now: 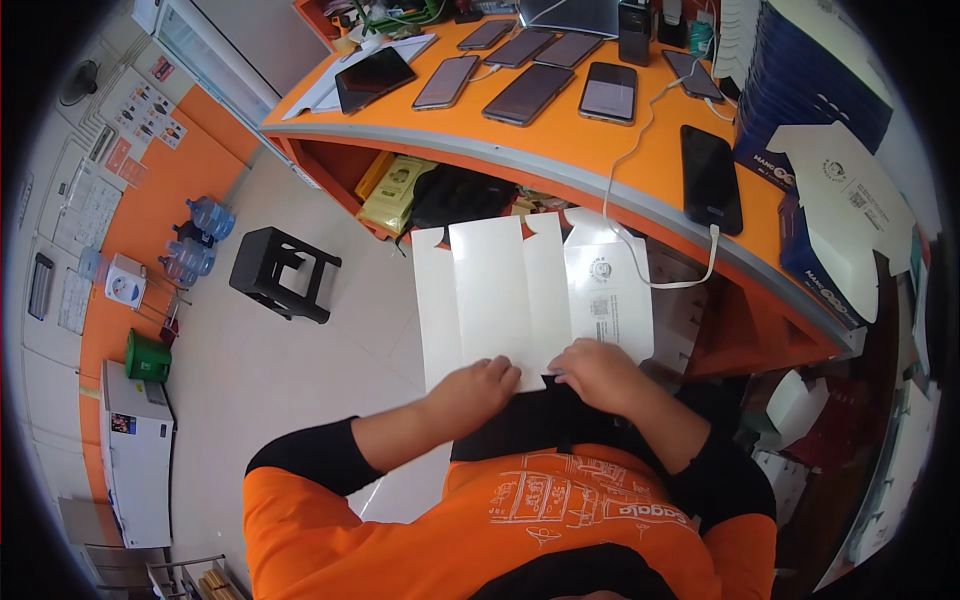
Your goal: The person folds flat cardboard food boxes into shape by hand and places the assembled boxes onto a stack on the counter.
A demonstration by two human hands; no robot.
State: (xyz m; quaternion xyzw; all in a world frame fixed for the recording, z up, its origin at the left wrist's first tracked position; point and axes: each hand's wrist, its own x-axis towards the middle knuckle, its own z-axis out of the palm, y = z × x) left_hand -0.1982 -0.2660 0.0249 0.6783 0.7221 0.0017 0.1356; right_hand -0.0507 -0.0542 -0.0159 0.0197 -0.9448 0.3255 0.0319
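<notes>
An unfolded white cardboard box (490,290) is spread out in front of my body, with crease lines running its length and curved notches along its far edge. Its right panel carries a printed round logo, a square code and small text. My left hand (478,388) pinches the box's near edge, fingers bent over it. A little to the right, my right hand (598,374) grips the same edge near a crease. Both thumbs are mostly hidden.
Several phones lie on the orange counter (420,122), one (712,180) near its edge with a white cable (690,284) hanging down close to the box. Folded boxes (810,90) are stacked at the right. A black stool (283,270) stands on the floor at left.
</notes>
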